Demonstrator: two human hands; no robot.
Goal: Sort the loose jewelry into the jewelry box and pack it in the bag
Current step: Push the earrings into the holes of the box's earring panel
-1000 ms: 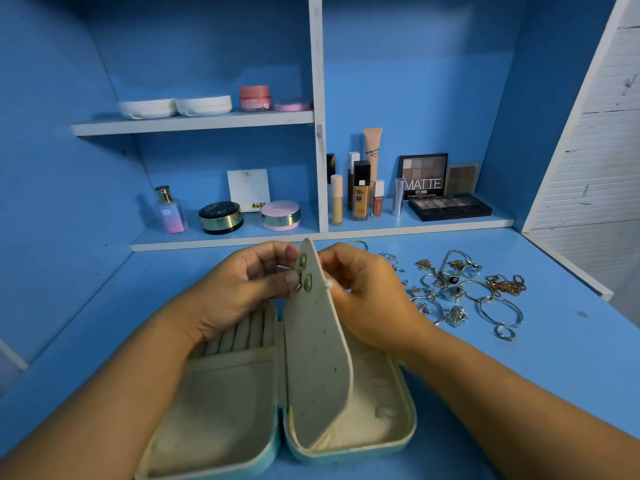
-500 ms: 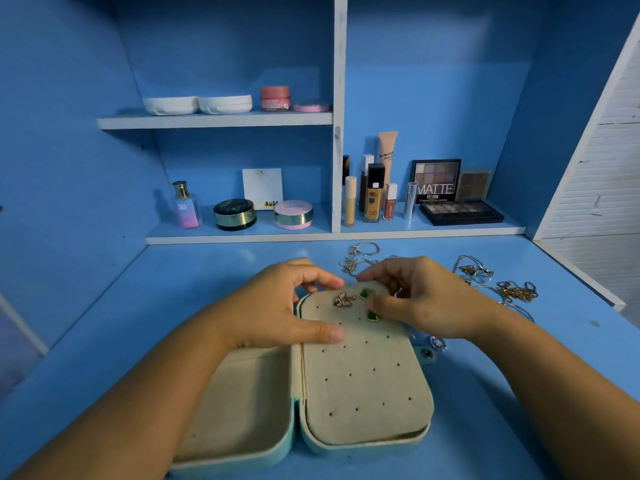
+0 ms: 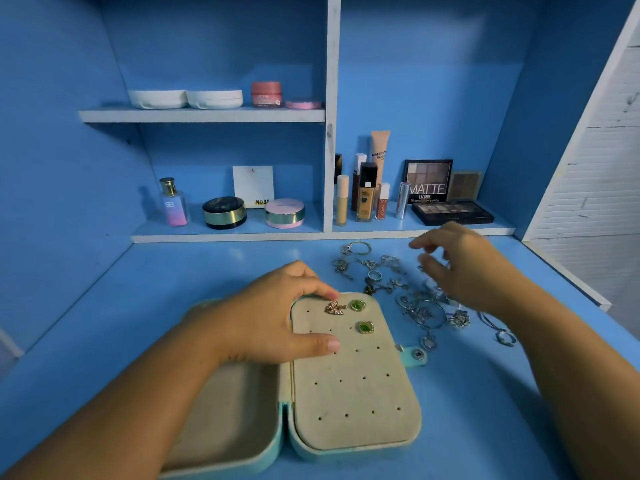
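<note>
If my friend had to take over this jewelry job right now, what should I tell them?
Left hand: rests on the earring panel of the open jewelry box, thumb flat on it, holding nothing.
Right hand: blurred, hovers over the loose jewelry pile on the desk right of the box; nothing seen in it.
Done: two green earrings and one gold earring sit in the panel's top holes.
Left: the pile goes into the box, then shut it and pack it. No bag is in view.
</note>
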